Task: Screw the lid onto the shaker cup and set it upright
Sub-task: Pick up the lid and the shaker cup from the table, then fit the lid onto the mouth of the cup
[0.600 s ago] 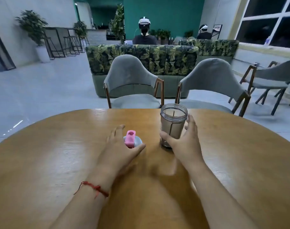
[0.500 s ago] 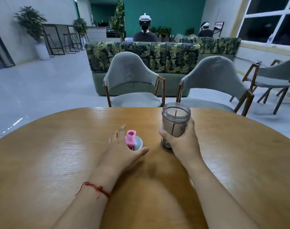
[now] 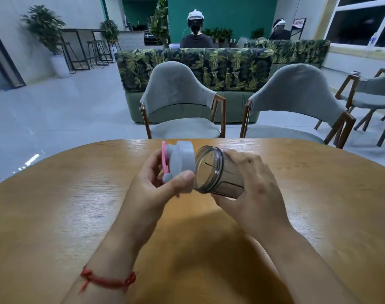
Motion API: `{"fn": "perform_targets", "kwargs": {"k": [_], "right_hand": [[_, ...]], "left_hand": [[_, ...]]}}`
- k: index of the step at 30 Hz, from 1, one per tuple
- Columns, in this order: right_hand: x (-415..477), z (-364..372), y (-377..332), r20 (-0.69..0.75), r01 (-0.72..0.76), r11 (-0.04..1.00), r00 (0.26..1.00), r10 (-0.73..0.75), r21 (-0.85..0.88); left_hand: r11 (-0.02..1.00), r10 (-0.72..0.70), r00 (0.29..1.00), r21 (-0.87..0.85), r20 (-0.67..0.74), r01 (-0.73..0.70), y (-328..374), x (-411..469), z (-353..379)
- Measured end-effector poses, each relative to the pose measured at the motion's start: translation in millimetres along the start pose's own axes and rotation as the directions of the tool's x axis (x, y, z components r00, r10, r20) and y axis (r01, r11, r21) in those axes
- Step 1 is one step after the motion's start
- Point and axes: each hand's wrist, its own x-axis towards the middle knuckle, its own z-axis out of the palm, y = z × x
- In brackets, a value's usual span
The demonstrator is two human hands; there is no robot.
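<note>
My right hand (image 3: 250, 185) grips the clear smoky shaker cup (image 3: 218, 172), held off the table and tipped on its side with its open threaded mouth facing left. My left hand (image 3: 156, 185) holds the grey lid (image 3: 184, 160) with its pink flip tab (image 3: 164, 160) turned away to the left. The lid's open underside faces the cup's mouth, and the two rims are almost touching, not engaged. Both objects hover above the far middle of the round wooden table (image 3: 55, 216).
Two grey chairs (image 3: 178, 95) (image 3: 296, 95) stand just beyond the table's far edge, a third (image 3: 371, 91) at the right. Behind them is a leaf-print sofa (image 3: 209, 66) with two seated persons past it.
Both hands lifted their objects off the table. The cup went from upright to tilted sideways, and the lid was raised and turned to face the cup's mouth.
</note>
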Motion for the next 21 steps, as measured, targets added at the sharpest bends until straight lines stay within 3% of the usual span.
{"fn": "perform_targets", "kwargs": {"k": [3,13,17,21], "right_hand": [[-1,0,-3,0.005,0.039,0.997,0.999,-0.039,-0.072],[-4,-6,-13,-0.011,0.165,0.954,0.985,-0.173,-0.250],[-6,-7,-18,0.012,0.212,0.929,0.976,-0.218,-0.303],[-7,-12,-24,0.113,0.200,0.945,0.978,-0.176,-0.260]], "left_hand": [[0.993,-0.019,1.000,0.118,0.009,0.018,-2,-4,-3],[0.984,-0.111,0.993,0.134,-0.028,0.114,-8,-2,-3],[0.974,-0.224,0.973,0.045,0.060,0.222,-11,3,-11],[0.979,-0.181,0.977,0.112,0.113,0.169,-7,1,-24]]}}
